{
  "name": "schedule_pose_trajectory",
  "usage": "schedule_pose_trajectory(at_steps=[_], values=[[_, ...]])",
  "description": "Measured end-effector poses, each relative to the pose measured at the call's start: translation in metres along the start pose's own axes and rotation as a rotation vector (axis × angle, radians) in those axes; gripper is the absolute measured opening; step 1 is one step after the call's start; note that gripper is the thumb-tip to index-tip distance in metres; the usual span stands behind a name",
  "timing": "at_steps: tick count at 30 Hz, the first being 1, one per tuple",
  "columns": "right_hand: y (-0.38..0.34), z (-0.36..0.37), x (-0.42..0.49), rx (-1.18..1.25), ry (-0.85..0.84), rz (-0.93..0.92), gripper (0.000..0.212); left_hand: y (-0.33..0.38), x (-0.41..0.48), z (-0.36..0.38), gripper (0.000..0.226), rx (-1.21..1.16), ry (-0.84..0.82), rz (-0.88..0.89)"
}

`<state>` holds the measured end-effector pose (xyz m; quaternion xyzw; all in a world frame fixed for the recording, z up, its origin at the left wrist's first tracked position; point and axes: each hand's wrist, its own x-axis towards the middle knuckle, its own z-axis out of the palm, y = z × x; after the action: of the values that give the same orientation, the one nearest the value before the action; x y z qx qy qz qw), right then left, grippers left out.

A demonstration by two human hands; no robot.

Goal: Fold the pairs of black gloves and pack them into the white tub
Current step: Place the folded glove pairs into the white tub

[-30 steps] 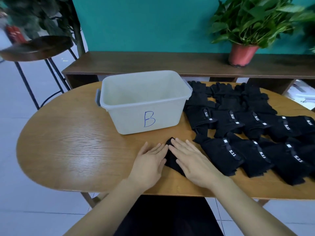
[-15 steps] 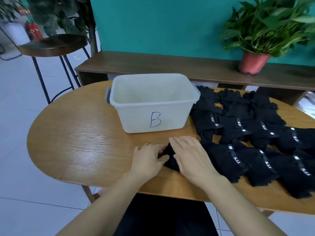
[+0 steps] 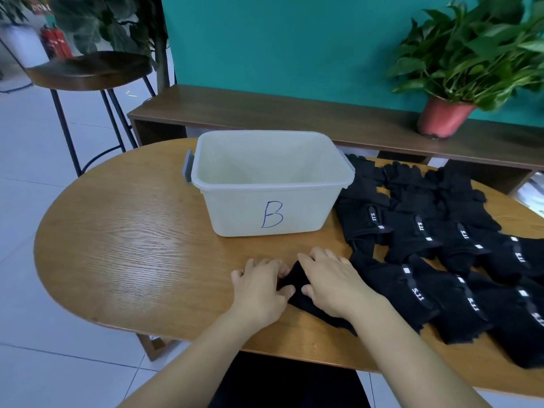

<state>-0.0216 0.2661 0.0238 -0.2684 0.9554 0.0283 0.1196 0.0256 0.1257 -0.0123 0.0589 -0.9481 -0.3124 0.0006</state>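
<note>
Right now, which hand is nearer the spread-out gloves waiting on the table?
Right. The right hand lies just left of the spread-out gloves; the left hand sits farther left, beyond it.

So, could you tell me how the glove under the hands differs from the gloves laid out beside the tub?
The glove lies mostly hidden beneath the left hand and right hand; the laid-out gloves lie untouched. It shows no tag; many laid-out gloves show white 5.11 tags. Both are black.
</note>
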Motion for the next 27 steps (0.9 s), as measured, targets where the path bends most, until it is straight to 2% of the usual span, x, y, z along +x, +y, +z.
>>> schedule_pose_trajectory(at_steps=[4, 16, 27], values=[[-0.001, 0.0, -0.005, 0.029, 0.016, 0.0, 0.038, -0.001, -0.003, 0.0, 0.013, -0.093, 0.006, 0.034], [0.006, -0.004, -0.007, 0.037, 0.019, -0.025, 0.037, -0.01, -0.013, 0.007, 0.024, -0.244, 0.111, 0.188], [0.011, -0.009, -0.011, 0.089, 0.034, -0.097, 0.014, -0.006, -0.017, 0.003, 0.029, -0.266, 0.102, 0.154]])
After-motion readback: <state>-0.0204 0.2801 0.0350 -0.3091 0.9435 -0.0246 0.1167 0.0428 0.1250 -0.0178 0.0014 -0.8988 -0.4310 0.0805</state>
